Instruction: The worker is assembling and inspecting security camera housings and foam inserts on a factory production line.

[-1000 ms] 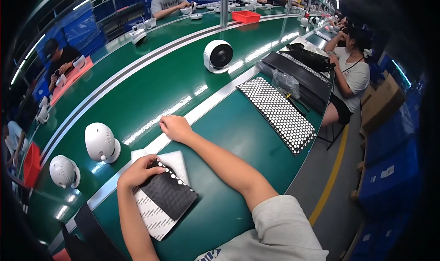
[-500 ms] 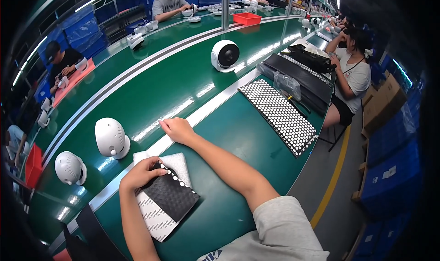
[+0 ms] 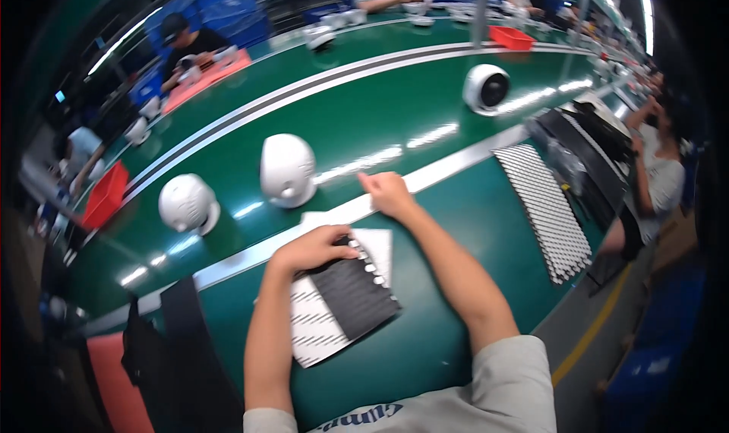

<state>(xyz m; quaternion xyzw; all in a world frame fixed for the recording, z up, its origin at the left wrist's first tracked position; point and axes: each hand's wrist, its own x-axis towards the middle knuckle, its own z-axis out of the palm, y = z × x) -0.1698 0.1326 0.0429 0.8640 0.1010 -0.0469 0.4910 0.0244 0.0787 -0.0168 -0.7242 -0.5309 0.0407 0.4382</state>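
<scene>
My left hand [image 3: 313, 248] is closed on a folded black sheet [image 3: 357, 296] with white round pads along its far edge; its thumb presses near them. A white printed backing [image 3: 319, 334] shows at the sheet's near left. Beneath lies a white foam-like sheet [image 3: 378, 243]. My right hand [image 3: 392, 194] is curled, thumb and finger pointing left, over the metal strip [image 3: 448, 169] at the bench edge. Anything in its fingers is too small or hidden. Beyond my hands, a white round-headed device [image 3: 287, 167] stands on the green belt, with a second white device [image 3: 186, 203] to its left.
A sheet of white dots [image 3: 543, 213] lies at the right, beside black packets [image 3: 596, 156]. Another white device [image 3: 486, 89] stands farther back. Dark cloth-like material [image 3: 186, 349] hangs at lower left. Red bins [image 3: 106, 195] and co-workers are across the belt; a person [image 3: 661, 163] sits at right.
The whole view has swung left, so the bench and devices appear farther right. My left hand keeps its hold on the black sheet; my right hand stays curled near the metal strip.
</scene>
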